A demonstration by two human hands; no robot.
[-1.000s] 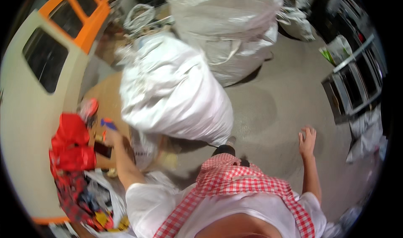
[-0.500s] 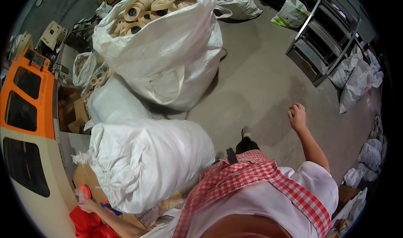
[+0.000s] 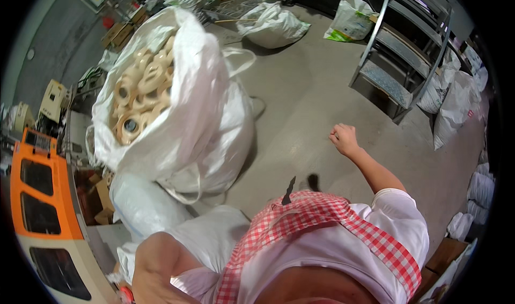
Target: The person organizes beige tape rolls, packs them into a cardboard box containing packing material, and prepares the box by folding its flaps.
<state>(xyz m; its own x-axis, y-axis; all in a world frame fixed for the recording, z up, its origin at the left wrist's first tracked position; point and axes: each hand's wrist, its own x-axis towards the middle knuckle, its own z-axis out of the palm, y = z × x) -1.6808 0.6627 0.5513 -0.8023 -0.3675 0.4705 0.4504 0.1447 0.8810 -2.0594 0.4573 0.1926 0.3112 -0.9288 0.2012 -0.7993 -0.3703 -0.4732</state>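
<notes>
As one right hand [image 3: 344, 136] hangs above the floor [image 3: 300, 105], fingers curled together, one left arm [image 3: 161, 256] bends beside two sacks [image 3: 206, 231] toward the floor's left edge, near one bag [image 3: 201, 95] of rings [image 3: 153, 79]; the left hand's fingers, out of view, cannot be read.

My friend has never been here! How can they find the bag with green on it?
Look for the metal steps at the upper right. Just left of their handrail, on the grey floor, stands a white bag about as tall as it is wide. Bright green along its bottom sets it apart from the plain whitish sack further left.
</notes>
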